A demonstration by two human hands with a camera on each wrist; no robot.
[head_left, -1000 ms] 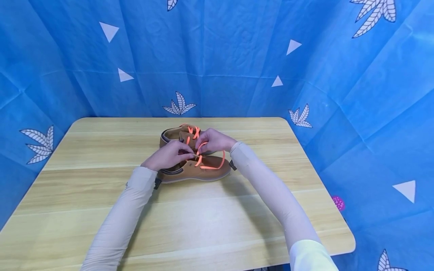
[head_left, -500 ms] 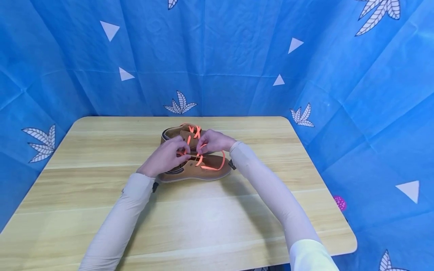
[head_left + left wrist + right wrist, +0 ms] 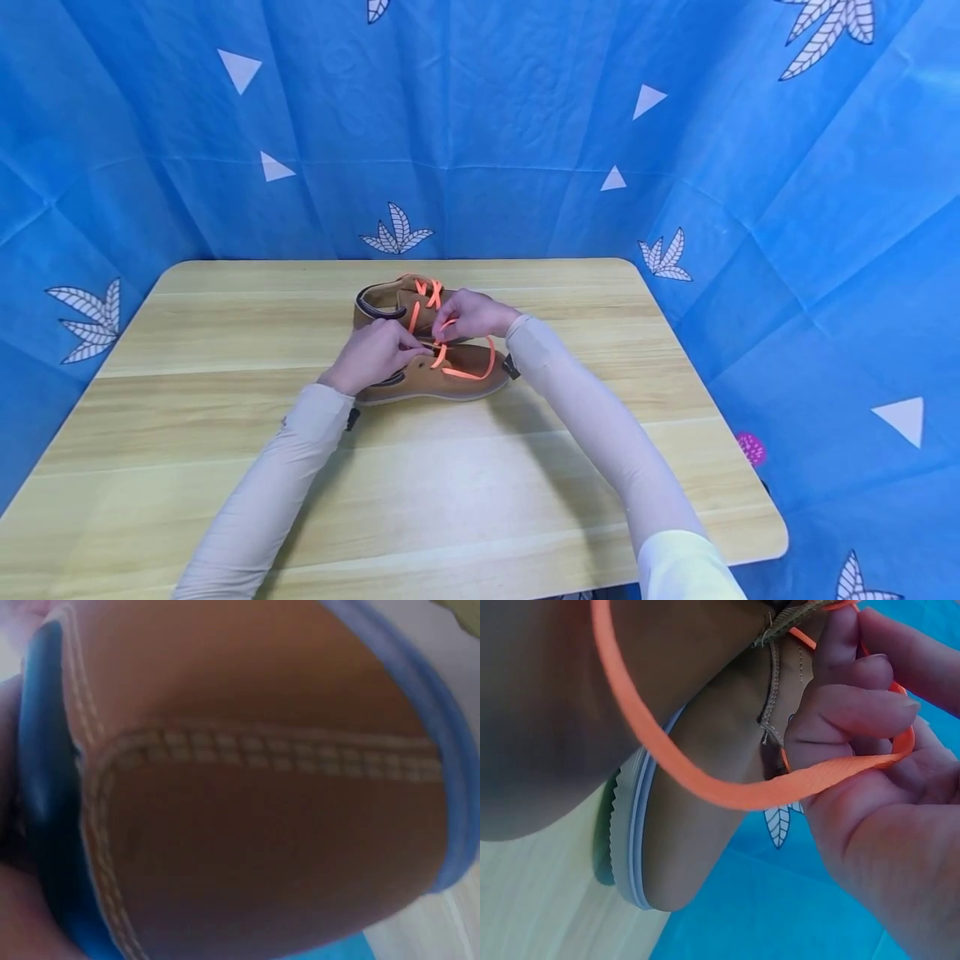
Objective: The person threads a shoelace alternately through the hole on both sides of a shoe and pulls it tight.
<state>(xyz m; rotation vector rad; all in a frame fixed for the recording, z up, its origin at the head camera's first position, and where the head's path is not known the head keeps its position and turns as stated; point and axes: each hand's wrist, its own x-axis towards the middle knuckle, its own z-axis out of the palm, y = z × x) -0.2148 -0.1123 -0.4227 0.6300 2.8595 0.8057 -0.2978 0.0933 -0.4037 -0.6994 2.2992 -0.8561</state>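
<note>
Two brown lace-up shoes lie side by side, toes to the right. My left hand (image 3: 375, 358) reaches over the collar of the near shoe (image 3: 450, 385), fingertips pinching at the edge of its lacing. In the left wrist view the stitched heel of that shoe (image 3: 247, 840) fills the picture, and the fingertips are hidden. My right hand (image 3: 474, 315), just above the laces, grips an orange shoelace (image 3: 735, 796), which loops out over the toe. The right wrist view shows this lace passing through the curled fingers (image 3: 855, 720). Behind stands the far shoe (image 3: 386, 302), orange-laced too.
The shoes rest on a light wooden table (image 3: 465, 483) with rounded corners. A blue patterned cloth (image 3: 510, 100) hangs behind the table and along its sides.
My left hand drew back a little from the lacing with thumb and fingers apart, then came down to the near shoe's lacing edge. My right hand stays almost still with the lace.
</note>
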